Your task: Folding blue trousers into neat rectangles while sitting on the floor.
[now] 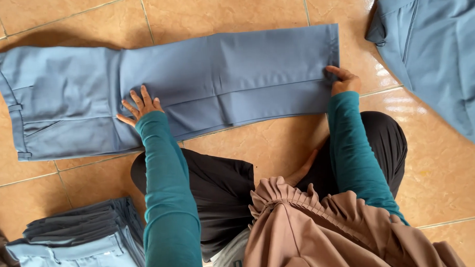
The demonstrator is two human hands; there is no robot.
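Trousers, blue, lie flat across the upper middle of the frame on the tan floor tiles. The left hand presses them mid-leg, fingers spread wide. The right hand curls around the hem at centre right. A folded stack sits lower left; another pair upper right.

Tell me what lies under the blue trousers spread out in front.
Under the spread trousers only the tan tiled floor shows around them. The left hand presses on top. The tiles directly beneath are covered.
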